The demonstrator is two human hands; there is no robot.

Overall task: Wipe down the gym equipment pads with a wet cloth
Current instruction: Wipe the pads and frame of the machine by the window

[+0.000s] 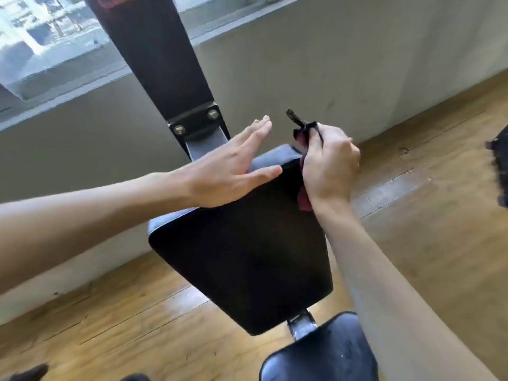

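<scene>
A black padded bench seat [247, 259] fills the middle of the view. Behind it a long black back pad [154, 56] rises steeply toward the window. A second, smaller black pad [321, 353] sits at the bottom edge. My left hand [228, 171] lies flat with straight fingers over the far left corner of the seat. My right hand [330, 166] grips a dark red cloth [303, 200] bunched at the seat's far right edge; a dark end of the cloth sticks up above the fist.
A metal bracket with two bolts [195, 123] joins the back pad to the frame. A grey wall [330, 64] and window sill run behind the bench. Wooden floor [426, 215] surrounds it. A dark object [499, 166] shows at the right edge.
</scene>
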